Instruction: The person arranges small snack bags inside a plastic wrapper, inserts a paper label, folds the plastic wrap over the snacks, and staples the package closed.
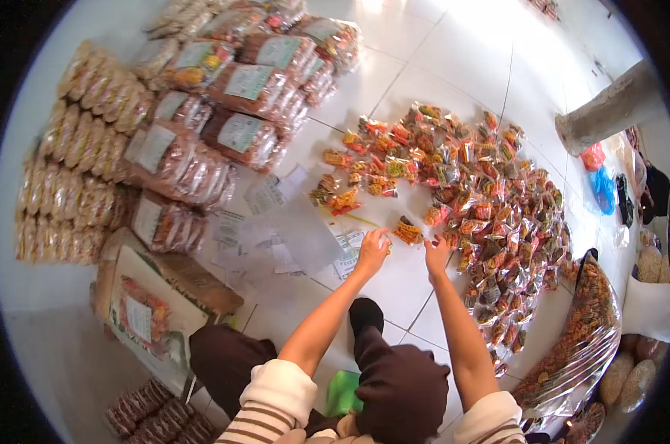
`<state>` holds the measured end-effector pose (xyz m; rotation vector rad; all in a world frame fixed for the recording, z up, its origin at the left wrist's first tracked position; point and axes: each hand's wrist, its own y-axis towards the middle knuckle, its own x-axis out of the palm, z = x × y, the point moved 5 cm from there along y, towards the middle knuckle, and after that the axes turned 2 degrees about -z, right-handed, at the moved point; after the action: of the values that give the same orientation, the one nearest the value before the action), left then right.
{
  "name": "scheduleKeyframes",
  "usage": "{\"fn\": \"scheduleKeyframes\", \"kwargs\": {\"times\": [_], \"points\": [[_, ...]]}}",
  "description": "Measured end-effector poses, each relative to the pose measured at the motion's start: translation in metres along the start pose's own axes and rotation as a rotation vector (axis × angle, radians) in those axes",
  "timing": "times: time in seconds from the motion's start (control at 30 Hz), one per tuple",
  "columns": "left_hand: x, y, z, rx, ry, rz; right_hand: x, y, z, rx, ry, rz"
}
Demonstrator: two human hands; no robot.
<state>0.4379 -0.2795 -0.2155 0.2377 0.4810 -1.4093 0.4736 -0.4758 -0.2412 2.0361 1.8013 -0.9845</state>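
A small clear packet of orange-brown snacks (407, 231) is between my two hands, just above or on the white floor. My left hand (374, 251) is to its left with the fingers curled in a pinch; what they hold, if anything, is too small to make out. At the packet's right end, the fingertips of my right hand (437, 257) close on its clear plastic edge. A wide heap of similar snack packets (490, 200) spreads beyond and to the right of my right hand. Printed paper labels (283, 257) and clear plastic sheets lie left of my left hand.
Large bagged bundles with labels (180, 159) are stacked at the left, beside pale bundles (76, 177). A cardboard box (202, 277) stands near my left knee. At the right are a big clear sack of snacks (583, 340), a post (608, 111) and a blue bag (603, 191).
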Motion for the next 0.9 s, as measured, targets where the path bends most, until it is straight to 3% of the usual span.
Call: {"fn": "scheduleKeyframes", "kwargs": {"times": [0.03, 0.1, 0.17, 0.3, 0.37, 0.43, 0.5, 0.57, 0.63, 0.83, 0.9], "points": [[0.012, 0.01, 0.001, 0.078, 0.041, 0.039, 0.002, -0.002, -0.003, 0.02, -0.012, 0.0], [0.037, 0.025, -0.003, 0.037, 0.002, 0.033, 0.016, -0.011, 0.002, 0.461, 0.623, -0.006], [0.047, 0.033, -0.004, -0.007, -0.025, 0.037, 0.024, -0.011, 0.003, 0.442, 0.613, 0.032], [0.041, 0.033, 0.014, -0.009, -0.01, -0.004, 0.036, -0.012, -0.014, 0.314, 0.852, -0.066], [0.021, 0.034, 0.018, -0.129, -0.247, 0.038, 0.031, -0.012, -0.04, 0.166, 0.903, -0.158], [-0.014, 0.037, 0.034, -0.14, -0.263, 0.028, 0.024, -0.015, -0.067, 0.128, 0.94, -0.205], [-0.045, 0.037, 0.053, -0.188, -0.79, -0.168, 0.012, -0.024, -0.112, -0.016, 0.818, -0.341], [-0.092, 0.03, 0.077, -0.083, -0.792, -0.227, -0.002, -0.043, -0.168, -0.094, 0.894, -0.443], [-0.143, 0.01, 0.098, -0.165, -0.631, -0.22, -0.009, -0.07, -0.22, -0.178, 0.887, -0.606], [-0.284, -0.095, 0.159, -0.076, -0.762, 0.159, -0.016, -0.177, -0.341, -0.471, 0.97, -0.973], [-0.322, -0.14, 0.168, 0.019, -0.804, 0.307, -0.012, -0.212, -0.368, -0.538, 0.864, -1.085]]}}
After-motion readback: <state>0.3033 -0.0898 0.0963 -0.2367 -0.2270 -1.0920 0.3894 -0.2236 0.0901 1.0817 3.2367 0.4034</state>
